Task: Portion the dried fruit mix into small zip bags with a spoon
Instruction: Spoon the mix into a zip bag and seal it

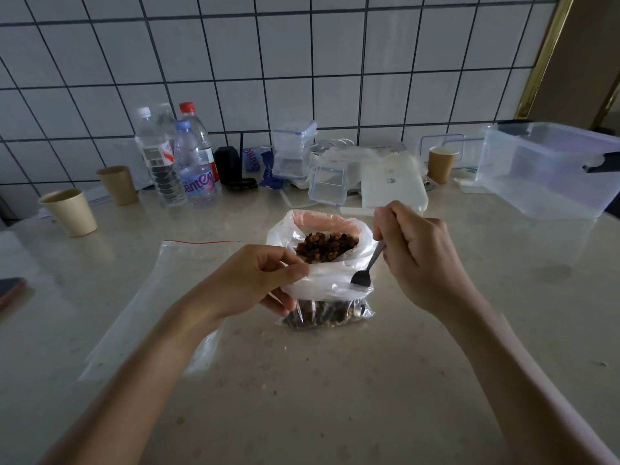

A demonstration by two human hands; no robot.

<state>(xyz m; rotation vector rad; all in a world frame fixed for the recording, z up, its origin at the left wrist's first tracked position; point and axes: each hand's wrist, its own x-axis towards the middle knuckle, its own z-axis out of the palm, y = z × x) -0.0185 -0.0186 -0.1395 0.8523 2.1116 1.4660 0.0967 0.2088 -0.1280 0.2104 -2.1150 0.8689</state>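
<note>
White wall tiles [288, 55] carried dark grid lines, the countertop [335, 380] was speckled beige, the dried fruit mix [325, 246] dark brown, and one bottle cap [187, 106] red.

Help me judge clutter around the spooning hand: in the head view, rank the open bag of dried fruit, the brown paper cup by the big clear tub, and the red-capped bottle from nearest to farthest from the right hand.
From the right hand:
1. Bag of dried fruit, just to its left.
2. Brown paper cup, behind it near the wall.
3. Red-capped bottle, far back left.
</note>
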